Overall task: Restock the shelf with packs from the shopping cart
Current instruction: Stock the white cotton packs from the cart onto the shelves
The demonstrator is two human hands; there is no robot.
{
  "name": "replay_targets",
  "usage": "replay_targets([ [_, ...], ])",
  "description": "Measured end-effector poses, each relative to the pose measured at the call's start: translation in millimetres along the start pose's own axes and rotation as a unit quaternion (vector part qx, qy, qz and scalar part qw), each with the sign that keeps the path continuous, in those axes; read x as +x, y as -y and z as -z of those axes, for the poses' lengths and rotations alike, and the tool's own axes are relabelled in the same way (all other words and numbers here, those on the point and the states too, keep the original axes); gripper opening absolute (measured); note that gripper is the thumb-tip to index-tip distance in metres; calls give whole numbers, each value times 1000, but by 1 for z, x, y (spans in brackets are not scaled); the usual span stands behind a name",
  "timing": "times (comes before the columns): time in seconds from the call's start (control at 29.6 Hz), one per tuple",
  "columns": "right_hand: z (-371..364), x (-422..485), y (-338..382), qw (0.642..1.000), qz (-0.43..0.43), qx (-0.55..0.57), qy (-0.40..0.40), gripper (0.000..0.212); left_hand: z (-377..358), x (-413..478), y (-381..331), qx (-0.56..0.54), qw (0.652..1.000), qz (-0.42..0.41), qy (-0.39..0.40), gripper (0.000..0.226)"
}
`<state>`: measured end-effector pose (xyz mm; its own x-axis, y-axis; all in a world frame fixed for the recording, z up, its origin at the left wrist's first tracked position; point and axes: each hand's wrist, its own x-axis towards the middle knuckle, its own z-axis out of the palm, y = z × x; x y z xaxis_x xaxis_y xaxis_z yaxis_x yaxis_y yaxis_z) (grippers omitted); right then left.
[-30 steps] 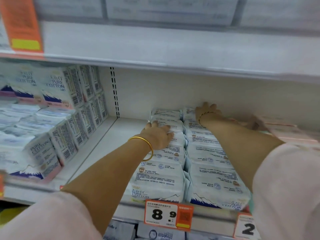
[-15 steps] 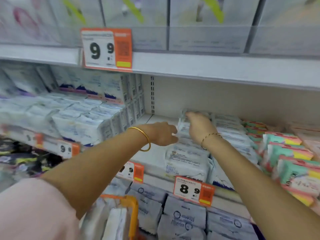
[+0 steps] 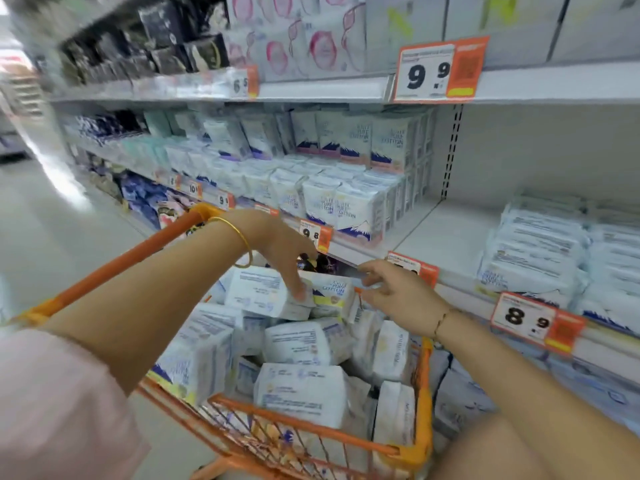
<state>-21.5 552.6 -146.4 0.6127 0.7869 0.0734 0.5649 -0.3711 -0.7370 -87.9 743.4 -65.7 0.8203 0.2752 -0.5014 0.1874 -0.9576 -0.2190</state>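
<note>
An orange wire shopping cart (image 3: 424,403) stands below me, piled with several white-and-blue packs. My left hand (image 3: 280,249), with a gold bangle on the wrist, hangs over the pile with fingers spread, and its fingertips touch the top pack (image 3: 263,294). My right hand (image 3: 401,294) reaches in from the right, open, just beside a pack with a yellow label (image 3: 334,292). Neither hand grips anything. On the shelf (image 3: 443,233) to the right lie two rows of the same packs (image 3: 540,251) above an 8.9 price tag (image 3: 535,322).
Left of the bare shelf stretch stand more stacked white packs (image 3: 346,206). An upper shelf carries pink and white boxes and a 9.9 price tag (image 3: 440,69). Lower shelves behind the cart hold other packs. The aisle floor (image 3: 52,230) runs off to the left.
Both hands have come off the shelf packs and dropped down to the cart. My view has swung left and down, so the cart now fills the middle.
</note>
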Motion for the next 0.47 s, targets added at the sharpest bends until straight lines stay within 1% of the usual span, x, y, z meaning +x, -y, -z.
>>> replay_targets([
  [0.1,-8,3,3,1000,-1,7,14,42,-8,-8,1,30,999,-9,44,108],
  [0.17,-11,5,6,1000,-9,10,11,42,-20,-13,-1,75,997,-13,32,112],
  [0.24,-13,6,9,1000,-14,9,2,41,-30,-14,-6,119,993,-13,-12,106],
  [0.3,-14,6,11,1000,-13,16,-6,41,-36,-12,-6,127,989,-35,-64,91],
  [0.37,-14,6,13,1000,-12,26,-10,41,-30,-15,-1,86,991,-56,-82,79],
  [0.47,-9,6,16,996,-9,90,-29,43,-1,-29,4,-53,993,-68,-84,62],
])
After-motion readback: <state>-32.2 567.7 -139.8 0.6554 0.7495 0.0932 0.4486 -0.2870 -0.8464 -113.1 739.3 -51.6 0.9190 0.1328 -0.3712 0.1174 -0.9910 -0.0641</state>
